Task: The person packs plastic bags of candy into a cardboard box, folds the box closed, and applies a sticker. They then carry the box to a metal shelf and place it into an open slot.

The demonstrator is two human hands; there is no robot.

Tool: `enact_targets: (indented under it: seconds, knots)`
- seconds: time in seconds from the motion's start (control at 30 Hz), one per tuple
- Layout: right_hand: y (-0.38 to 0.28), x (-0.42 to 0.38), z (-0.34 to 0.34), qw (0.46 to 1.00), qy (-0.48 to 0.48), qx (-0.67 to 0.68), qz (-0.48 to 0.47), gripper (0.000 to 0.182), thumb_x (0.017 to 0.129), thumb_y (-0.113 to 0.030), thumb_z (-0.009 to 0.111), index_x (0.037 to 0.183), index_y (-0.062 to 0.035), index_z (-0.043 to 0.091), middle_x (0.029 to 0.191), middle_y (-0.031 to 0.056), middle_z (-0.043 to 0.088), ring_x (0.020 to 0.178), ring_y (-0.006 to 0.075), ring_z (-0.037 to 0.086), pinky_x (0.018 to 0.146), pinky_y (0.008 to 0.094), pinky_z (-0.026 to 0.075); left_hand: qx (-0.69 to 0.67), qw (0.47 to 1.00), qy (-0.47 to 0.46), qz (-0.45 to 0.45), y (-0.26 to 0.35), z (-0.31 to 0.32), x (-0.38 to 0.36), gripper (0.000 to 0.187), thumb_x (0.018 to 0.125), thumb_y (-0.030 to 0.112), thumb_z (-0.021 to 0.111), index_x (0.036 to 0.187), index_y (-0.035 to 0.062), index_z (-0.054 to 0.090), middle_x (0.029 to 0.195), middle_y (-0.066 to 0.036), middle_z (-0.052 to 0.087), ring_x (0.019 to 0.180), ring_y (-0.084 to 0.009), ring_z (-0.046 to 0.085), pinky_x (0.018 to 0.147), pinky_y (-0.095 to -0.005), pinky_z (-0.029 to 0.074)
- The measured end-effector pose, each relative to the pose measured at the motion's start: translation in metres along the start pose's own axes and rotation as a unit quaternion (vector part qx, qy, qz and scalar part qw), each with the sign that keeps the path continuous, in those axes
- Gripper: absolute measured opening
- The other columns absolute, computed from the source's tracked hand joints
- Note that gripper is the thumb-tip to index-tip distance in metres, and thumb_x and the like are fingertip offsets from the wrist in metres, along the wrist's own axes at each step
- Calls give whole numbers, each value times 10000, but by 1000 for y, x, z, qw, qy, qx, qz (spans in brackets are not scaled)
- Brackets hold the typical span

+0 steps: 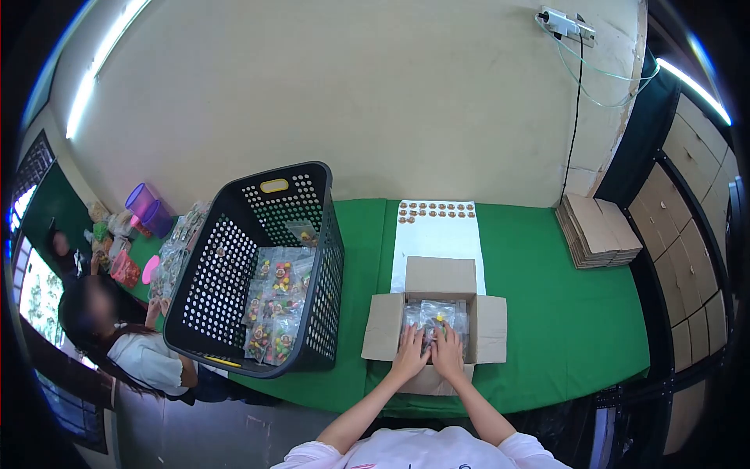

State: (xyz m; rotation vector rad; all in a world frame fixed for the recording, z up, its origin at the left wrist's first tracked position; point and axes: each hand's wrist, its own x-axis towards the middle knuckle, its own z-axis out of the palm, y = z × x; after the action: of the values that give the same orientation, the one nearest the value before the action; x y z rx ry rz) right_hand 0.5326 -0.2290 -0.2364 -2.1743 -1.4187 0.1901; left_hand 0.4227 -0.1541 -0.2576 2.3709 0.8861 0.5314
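Both hands (pixel 410 353) (pixel 448 353) on plastic bags (pixel 434 309) w/in cardbd box (pixel 440 275), can't tell if gripping

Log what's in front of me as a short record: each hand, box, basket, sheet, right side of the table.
Left hand: left hand, fingers on the clear packets in the box
Right hand: right hand, beside the left, also on those packets
Box: open cardboard box, flaps spread outward
Basket: dark perforated basket, left of the box, holding packets with colourful contents
Sheet: white sheet, small round pieces in rows at its far end
Right side: stack of flat cardboard on green cloth
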Motion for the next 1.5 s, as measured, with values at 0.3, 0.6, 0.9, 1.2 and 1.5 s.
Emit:
enact_targets:
  seconds: [0.3, 0.6, 0.9, 1.2, 1.5]
  knots:
    - [6, 1, -1, 999, -17, 34, -10, 437, 781, -127, 535, 1203, -33, 467, 1312, 169, 373, 1165, 345, 384, 936, 478, 340, 5, 999, 35, 25, 15, -10, 1, 542, 824, 209, 525, 1336, 139, 363, 1394, -225, 245, 1269, -463, 230, 1039, -498, 243]
    - [5, -4, -3, 998, 33, 32, -43, 417, 729, -67, 529, 1141, -23, 490, 1267, 181, 402, 1126, 357, 408, 928, 455, 360, 24, 999, 27, 13, 8, 4, -2, 448, 835, 173, 485, 1262, 46, 442, 1374, -214, 297, 1269, -410, 269, 1039, -461, 257]
    - [0, -14, 3, 990, 124, 58, -21, 288, 740, 11, 500, 1023, -16, 545, 1092, 168, 500, 1031, 336, 476, 867, 418, 384, -179, 975, 133, 11, 14, -18, -13, 407, 782, 12, 555, 1183, 37, 489, 1380, -171, 285, 1190, -332, 422, 953, -393, 387]
    - [-4, -15, -1, 975, 174, 130, -44, 176, 735, 36, 470, 889, 6, 549, 974, 153, 534, 946, 316, 496, 830, 397, 387, -167, 943, 253, 134, 88, -247, -80, 218, 758, -46, 556, 955, 38, 598, 1111, -138, 556, 985, -247, 574, 844, -329, 461]
    - [-39, 34, -17, 930, 214, 294, 50, 114, 852, -6, 459, 832, 21, 568, 826, 92, 594, 772, 163, 572, 674, 285, 448, -27, 841, 540, -18, -34, -403, -143, 98, 811, -43, 508, 863, -14, 586, 880, -100, 596, 775, -163, 584, 663, -254, 458]
